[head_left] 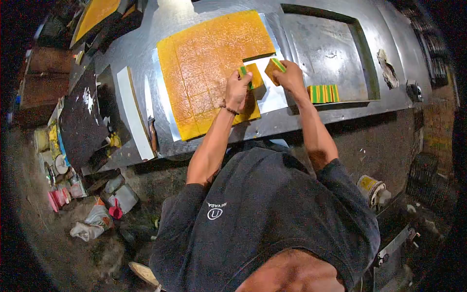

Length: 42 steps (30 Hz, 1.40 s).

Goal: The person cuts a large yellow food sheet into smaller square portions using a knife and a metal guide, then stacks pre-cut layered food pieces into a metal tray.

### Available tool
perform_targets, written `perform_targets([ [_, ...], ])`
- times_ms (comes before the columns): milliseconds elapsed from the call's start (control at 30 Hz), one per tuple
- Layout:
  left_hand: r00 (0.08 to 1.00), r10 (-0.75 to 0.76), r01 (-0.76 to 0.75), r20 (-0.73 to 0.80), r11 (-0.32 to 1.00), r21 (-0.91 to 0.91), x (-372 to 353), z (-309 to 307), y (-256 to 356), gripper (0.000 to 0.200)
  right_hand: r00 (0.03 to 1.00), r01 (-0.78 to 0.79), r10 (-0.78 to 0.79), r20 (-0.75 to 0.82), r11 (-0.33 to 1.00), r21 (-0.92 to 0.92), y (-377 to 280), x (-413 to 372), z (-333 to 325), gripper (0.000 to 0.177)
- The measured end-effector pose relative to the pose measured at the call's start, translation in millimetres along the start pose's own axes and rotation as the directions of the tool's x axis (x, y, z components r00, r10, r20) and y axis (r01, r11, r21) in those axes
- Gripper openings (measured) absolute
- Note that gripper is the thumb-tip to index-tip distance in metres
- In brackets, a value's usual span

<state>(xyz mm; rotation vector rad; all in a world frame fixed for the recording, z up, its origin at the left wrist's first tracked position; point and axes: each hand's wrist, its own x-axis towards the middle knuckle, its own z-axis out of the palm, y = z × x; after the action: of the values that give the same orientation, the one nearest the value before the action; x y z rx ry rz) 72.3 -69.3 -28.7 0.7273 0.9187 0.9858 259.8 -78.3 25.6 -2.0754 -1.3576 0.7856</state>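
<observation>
A large orange-yellow slab of layered cake (209,58), scored into squares, lies on a white sheet (169,121) on the metal table. Its right side has a cut-out gap where the sheet shows. Over that edge, my left hand (236,92) is closed around a cake piece (254,77) with green and yellow layers. To its right, my right hand (291,78) pinches another cake piece (272,72), tilted above the bare sheet. The two pieces are apart. Just right of my right forearm, several striped cake pieces (323,94) stand in a row in a metal tray (331,44).
On the left of the table lie a knife (152,131) with a brown handle and a long white strip (132,109). Another orange slab (97,17) sits at the far left. A bucket (370,187) stands on the floor at right; bags (92,221) lie at left.
</observation>
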Motion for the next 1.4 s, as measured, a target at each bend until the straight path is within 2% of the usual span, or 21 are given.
perform_targets([
  [33,1.000,-0.001,0.001,-0.001,0.997,0.072,4.3,5.8,-4.9,0.017,0.995,-0.009,0.024,0.099,0.988,-0.152,-4.4,-5.7,-13.8,0.048],
  [67,0.999,0.029,-0.024,-0.018,0.969,0.247,15.2,3.0,-22.1,0.027,0.988,-0.085,0.099,0.118,0.990,-0.114,2.4,-7.6,-16.4,0.049],
  [167,0.965,0.245,-0.261,0.090,0.914,0.310,4.5,30.5,-23.9,0.039,0.999,0.040,-0.042,-0.001,0.970,-0.239,36.5,-4.1,-6.7,0.044],
  [200,0.966,0.234,-0.258,0.111,0.913,0.315,-2.5,38.5,-21.5,0.039,1.000,0.021,-0.025,-0.018,0.973,-0.232,35.9,-0.5,-10.0,0.044],
  [267,0.905,0.404,-0.406,0.132,0.729,0.552,-18.2,50.7,-20.4,0.050,0.926,0.058,0.081,0.368,0.935,-0.350,30.6,12.1,-20.4,0.038],
  [367,0.869,0.434,-0.484,0.237,0.649,0.588,-27.8,55.6,-36.1,0.054,0.834,-0.046,0.224,0.504,0.939,-0.341,33.9,21.7,-21.4,0.037],
  [400,0.888,0.389,-0.455,0.245,0.667,0.591,-29.5,55.8,-42.0,0.058,0.758,-0.216,0.257,0.600,0.966,-0.141,31.9,17.1,-23.9,0.038],
  [500,0.873,0.398,-0.483,0.282,0.626,0.612,-33.0,53.9,-59.5,0.062,0.752,-0.302,0.261,0.605,0.953,-0.036,20.3,6.3,-33.3,0.040],
  [633,0.969,0.172,-0.241,0.180,0.831,0.501,-49.0,63.1,-49.4,0.062,0.740,-0.419,0.297,0.604,0.905,0.068,25.3,2.6,-28.9,0.042],
  [700,0.952,0.252,-0.306,0.173,0.805,0.508,-50.1,63.0,-51.9,0.063,0.711,-0.439,0.335,0.618,0.898,0.018,23.5,4.3,-28.1,0.057],
  [733,0.929,0.327,-0.369,0.174,0.775,0.512,-49.2,62.2,-53.7,0.064,0.713,-0.436,0.332,0.618,0.900,0.020,24.1,7.4,-22.7,0.057],
  [767,0.929,0.326,-0.369,0.176,0.775,0.513,-48.3,61.2,-55.7,0.064,0.782,-0.289,0.301,0.546,0.951,-0.110,26.1,10.4,-11.3,0.062],
  [833,0.970,0.241,-0.245,0.044,0.952,0.183,-42.6,62.4,-58.4,0.067,0.873,-0.114,0.228,0.430,0.955,-0.275,22.0,4.4,3.9,0.077],
  [867,0.985,0.169,-0.167,0.010,0.960,0.225,-42.1,57.9,-53.8,0.070,0.899,-0.030,0.166,0.405,0.947,-0.321,17.4,-4.8,8.1,0.072],
  [967,0.986,0.167,-0.167,0.003,0.986,-0.014,-42.1,56.8,-49.0,0.067,0.905,0.263,-0.093,0.414,0.889,-0.375,20.0,-14.4,11.8,0.058],
  [1033,0.993,0.085,-0.077,-0.079,0.992,0.099,-45.4,65.4,-37.0,0.064,0.943,0.216,-0.121,0.310,0.931,-0.294,27.0,-14.7,13.1,0.048],
  [1133,0.964,0.264,-0.254,-0.012,0.937,0.239,-61.4,87.5,-9.1,0.064,0.934,0.098,-0.013,0.357,0.970,-0.222,26.6,-15.9,-29.6,0.048],
  [1200,0.888,0.454,-0.455,0.077,0.840,0.295,-57.5,103.3,-0.4,0.064,0.930,0.284,-0.252,0.269,0.955,-0.089,44.7,-15.4,-70.1,0.063],
  [1267,0.887,0.442,-0.462,0.134,0.851,0.250,-58.3,133.7,14.9,0.064,0.951,0.053,-0.067,0.303,0.997,0.057,44.0,-28.1,-144.3,0.057],
  [1333,0.873,0.424,-0.480,0.243,0.837,0.263,-40.4,162.1,5.8,0.056,0.975,0.151,-0.153,0.161,0.988,0.024,75.6,-29.3,-199.0,0.055],
  [1400,0.861,0.301,-0.454,0.411,0.819,0.351,-11.3,187.8,-16.2,0.049,0.999,0.041,-0.035,0.041,0.987,-0.157,99.8,-30.4,-242.3,0.058],
])
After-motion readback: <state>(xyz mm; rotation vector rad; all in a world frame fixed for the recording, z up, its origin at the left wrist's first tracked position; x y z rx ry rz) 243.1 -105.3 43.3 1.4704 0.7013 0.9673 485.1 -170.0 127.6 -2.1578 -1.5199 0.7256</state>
